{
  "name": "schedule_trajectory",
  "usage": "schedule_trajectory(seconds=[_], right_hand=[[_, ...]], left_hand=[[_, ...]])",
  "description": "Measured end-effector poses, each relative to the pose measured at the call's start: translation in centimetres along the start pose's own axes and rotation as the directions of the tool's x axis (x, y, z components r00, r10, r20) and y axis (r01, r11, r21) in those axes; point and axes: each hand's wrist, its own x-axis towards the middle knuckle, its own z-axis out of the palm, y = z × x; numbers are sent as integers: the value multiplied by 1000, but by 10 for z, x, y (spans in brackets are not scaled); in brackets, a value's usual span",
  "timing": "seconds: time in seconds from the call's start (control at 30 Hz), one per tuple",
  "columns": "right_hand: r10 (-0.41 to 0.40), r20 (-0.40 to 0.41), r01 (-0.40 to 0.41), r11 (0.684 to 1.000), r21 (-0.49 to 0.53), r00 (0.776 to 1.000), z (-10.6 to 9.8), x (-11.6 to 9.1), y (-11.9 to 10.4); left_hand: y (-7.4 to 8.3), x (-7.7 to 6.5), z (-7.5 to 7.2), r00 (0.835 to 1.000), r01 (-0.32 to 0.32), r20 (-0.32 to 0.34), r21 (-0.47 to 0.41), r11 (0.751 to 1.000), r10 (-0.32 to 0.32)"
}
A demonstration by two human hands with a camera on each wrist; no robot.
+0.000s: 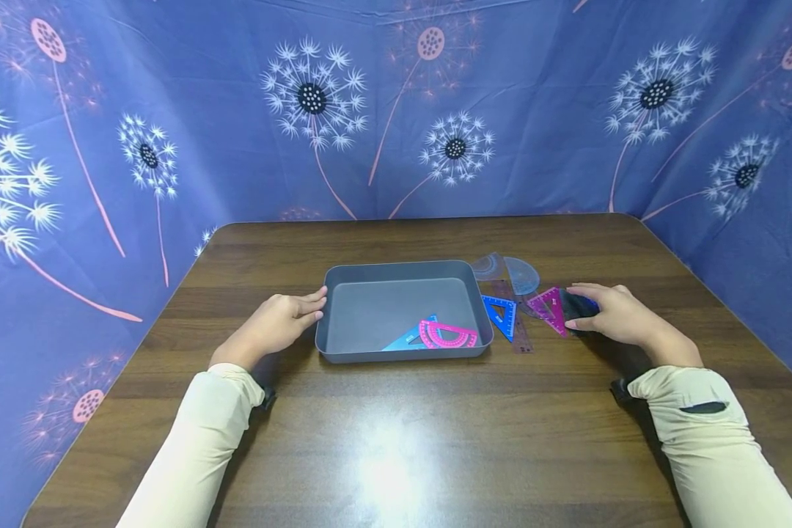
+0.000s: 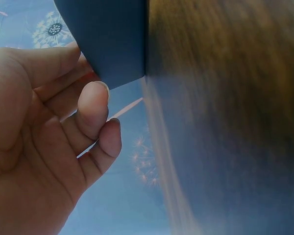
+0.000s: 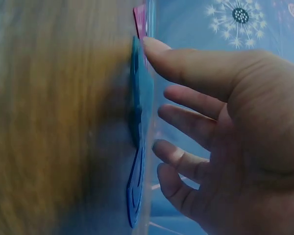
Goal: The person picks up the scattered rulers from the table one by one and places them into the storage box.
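Observation:
A dark grey tray (image 1: 396, 355) lies on the table, with a light blue set square (image 1: 402, 339) and a pink protractor (image 1: 460, 339) inside at its front right. My left hand (image 1: 270, 325) touches the tray's left wall with extended fingers, the thumb at its rim in the left wrist view. Over a dark blue piece (image 1: 579, 304) hovers my right hand (image 1: 617, 314), fingers loosely bent. Its thumb tip is close to the thin blue pieces (image 3: 142, 93) in the right wrist view; contact is unclear. Beside it lies a magenta set square (image 1: 558, 315).
Right of the tray are a blue set square (image 1: 510, 320), a clear ruler (image 1: 522, 341) and clear protractors (image 1: 523, 276), partly overlapping. A blue dandelion-print cloth (image 1: 396, 110) hangs behind the wooden table (image 1: 290, 455).

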Motion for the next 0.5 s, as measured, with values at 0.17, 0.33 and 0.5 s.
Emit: schedule_trajectory(seconds=[0.17,0.33,0.5], right_hand=[[31,41,-32,999,29,999,-1,-1,4],[71,73,-76,995,66,995,0,-1,5],[59,65,-63,996,66,996,0,0,6]], left_hand=[[-1,0,0,1000,-2,-3,-1,1000,2],[-1,0,1,1000,-4,-6,0,1000,4],[-2,0,1,1000,-8,-7,-1,1000,8]])
